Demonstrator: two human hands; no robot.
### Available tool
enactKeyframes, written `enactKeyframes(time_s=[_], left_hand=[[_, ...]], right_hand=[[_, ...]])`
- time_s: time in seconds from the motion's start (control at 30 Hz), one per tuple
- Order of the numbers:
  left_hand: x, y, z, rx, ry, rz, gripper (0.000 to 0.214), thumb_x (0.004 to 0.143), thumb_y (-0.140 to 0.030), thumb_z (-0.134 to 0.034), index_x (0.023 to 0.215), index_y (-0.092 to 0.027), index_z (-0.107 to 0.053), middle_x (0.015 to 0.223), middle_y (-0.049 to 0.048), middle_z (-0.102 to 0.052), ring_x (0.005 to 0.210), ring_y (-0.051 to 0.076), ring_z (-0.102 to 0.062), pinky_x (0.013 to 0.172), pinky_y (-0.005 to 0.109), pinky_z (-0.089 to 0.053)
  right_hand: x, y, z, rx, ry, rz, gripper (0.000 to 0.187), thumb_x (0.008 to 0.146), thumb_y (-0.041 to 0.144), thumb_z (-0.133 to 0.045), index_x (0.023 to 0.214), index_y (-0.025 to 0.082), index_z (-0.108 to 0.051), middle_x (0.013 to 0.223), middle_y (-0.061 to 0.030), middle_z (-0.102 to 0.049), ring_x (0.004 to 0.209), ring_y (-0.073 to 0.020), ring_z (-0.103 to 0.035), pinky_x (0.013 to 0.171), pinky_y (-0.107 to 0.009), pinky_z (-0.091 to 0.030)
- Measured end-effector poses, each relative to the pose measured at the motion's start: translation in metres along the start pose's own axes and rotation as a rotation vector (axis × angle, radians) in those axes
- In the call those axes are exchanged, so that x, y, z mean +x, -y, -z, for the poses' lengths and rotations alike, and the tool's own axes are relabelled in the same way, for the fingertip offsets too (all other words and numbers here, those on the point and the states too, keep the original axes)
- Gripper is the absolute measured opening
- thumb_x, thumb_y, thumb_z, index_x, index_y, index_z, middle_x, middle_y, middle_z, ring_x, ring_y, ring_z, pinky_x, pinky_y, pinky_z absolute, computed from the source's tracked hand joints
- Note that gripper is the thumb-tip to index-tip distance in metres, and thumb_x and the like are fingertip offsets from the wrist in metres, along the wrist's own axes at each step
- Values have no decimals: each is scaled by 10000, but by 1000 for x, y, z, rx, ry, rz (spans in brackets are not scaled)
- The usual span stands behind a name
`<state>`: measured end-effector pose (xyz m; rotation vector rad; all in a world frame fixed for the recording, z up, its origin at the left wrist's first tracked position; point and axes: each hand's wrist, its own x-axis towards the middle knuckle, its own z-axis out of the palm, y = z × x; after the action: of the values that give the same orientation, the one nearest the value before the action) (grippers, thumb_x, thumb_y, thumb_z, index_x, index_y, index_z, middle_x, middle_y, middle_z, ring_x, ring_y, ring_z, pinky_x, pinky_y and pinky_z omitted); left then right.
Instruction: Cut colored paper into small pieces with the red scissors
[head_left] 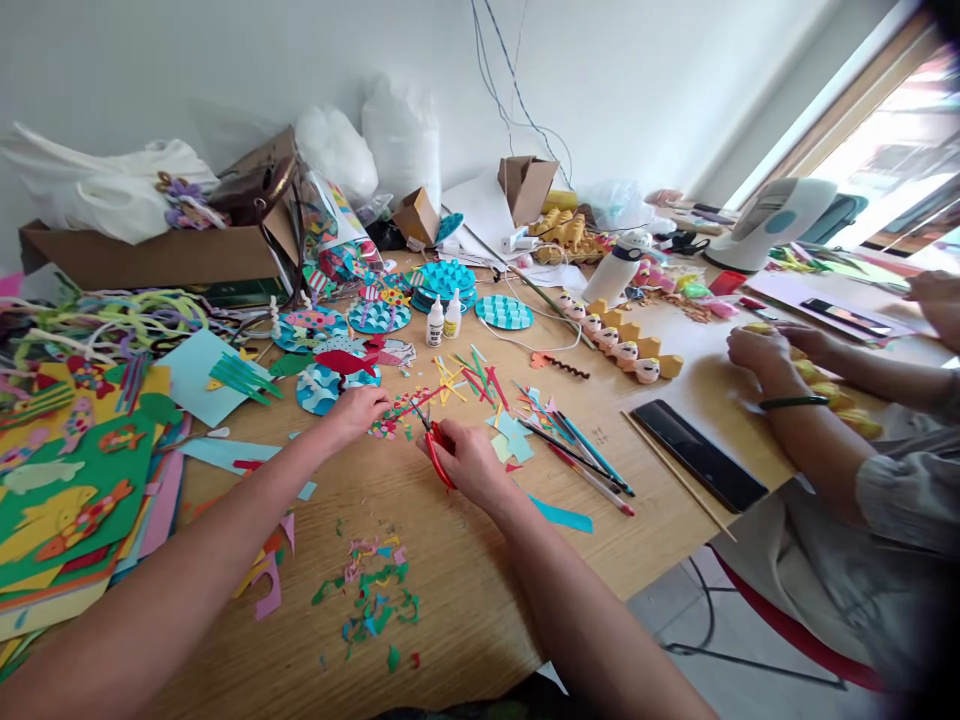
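Note:
My right hand point(474, 458) is closed around red-handled scissors point(436, 452), whose blades point up and to the left. In the fingertips of my left hand point(363, 410) is a narrow red paper strip point(405, 409), its free end close to the blades. Under it lies a small heap of colored paper snippets point(384, 425). Just behind my left hand, a red paper fish point(346, 362) rests on a blue-and-white paper disc point(313, 388). Yellow paper strips point(448, 380) and red paper strips point(495, 388) lie beyond the scissors.
Two glue bottles point(435, 325) stand mid-table. Pencils point(581, 450), a wooden stick point(675, 473) and a black phone point(697, 455) lie to the right. An egg-carton strip with painted faces point(626, 352) sits farther back. Another person's hands point(761, 355) work at the right. Colored paper sheets point(90, 500) fill the left.

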<state>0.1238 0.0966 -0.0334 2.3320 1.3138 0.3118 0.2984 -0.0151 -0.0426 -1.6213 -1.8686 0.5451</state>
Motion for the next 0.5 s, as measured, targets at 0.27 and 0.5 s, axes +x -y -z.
enactKeyframes(time_s=[0.27,0.5], left_hand=[[-2,2,1,-168,-3,38,90,639,-223,-469,659,-177,-544,632,-5,-588,603,155,-533,574,256,-408],[-10,-2,4,-256,-6,28,69,658,-250,-470,681,-184,-475,627,-30,-527,571,131,-512,519,233,-409]], right_hand=[[0,2,1,-8,6,-8,337,832,438,-472,619,177,-489,506,47,-404,463,-80,-306,461,-209,-202],[1,2,0,1,-2,-7,328,816,421,-497,595,182,-464,488,57,-370,457,-79,-277,454,-208,-198]])
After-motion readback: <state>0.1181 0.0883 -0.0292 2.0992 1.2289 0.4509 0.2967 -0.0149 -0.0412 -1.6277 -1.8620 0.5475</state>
